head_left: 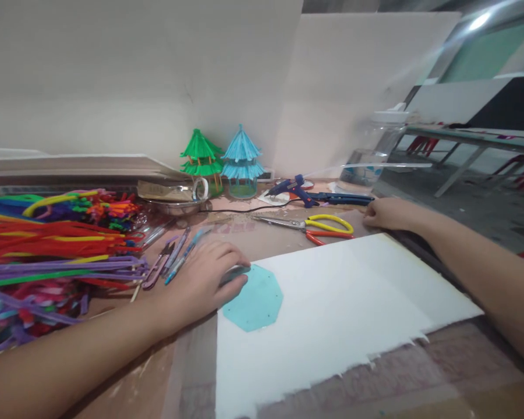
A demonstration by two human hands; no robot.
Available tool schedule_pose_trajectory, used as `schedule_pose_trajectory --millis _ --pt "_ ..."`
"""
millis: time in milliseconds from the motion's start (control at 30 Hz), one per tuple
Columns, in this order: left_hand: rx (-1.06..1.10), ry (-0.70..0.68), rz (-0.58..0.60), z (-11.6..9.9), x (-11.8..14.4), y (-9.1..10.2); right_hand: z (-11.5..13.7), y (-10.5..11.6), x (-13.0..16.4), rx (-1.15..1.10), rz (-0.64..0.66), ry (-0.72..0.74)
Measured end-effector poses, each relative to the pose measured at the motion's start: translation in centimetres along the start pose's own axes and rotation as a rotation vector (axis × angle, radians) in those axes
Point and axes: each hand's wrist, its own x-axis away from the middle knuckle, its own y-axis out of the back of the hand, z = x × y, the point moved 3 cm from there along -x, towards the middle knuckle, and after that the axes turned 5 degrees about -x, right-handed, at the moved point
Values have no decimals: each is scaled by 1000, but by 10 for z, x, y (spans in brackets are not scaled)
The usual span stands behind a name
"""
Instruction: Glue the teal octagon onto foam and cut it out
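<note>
A light-blue octagonal piece (pixel 257 299) with small dark dots near its edge lies on a large white sheet (pixel 332 297), at the sheet's left end. My left hand (pixel 212 276) is at the octagon's upper left edge, thumb and fingers closed on it. A dark patch between them is not clear. My right hand (pixel 382 213) is beyond the sheet's far right corner, its fingers curled in. It touches or nearly touches the end of a blue-handled tool (pixel 344 198); what its fingers hold, if anything, is hidden. Scissors (pixel 329 225) with yellow and red handles lie to its left.
Bundles of coloured pipe cleaners (pixel 48 238) fill the left side. Snips (pixel 159 265) and a blue pen (pixel 186 256) lie beside my left hand. Behind stand a green model (pixel 201 154), a blue model (pixel 242 160), a glue gun (pixel 294 189) and a clear bottle (pixel 371 154).
</note>
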Motion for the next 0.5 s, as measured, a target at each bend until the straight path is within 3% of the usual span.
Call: schedule_pose_trajectory --millis 233,400,500 --pt "4 -5 -13 2 0 -2 18 29 23 -169 0 16" --pt "-9 -22 -3 1 -1 -2 45 27 39 -523 100 181" --pt "-19 -31 -8 2 -2 -2 54 26 42 -501 67 203"
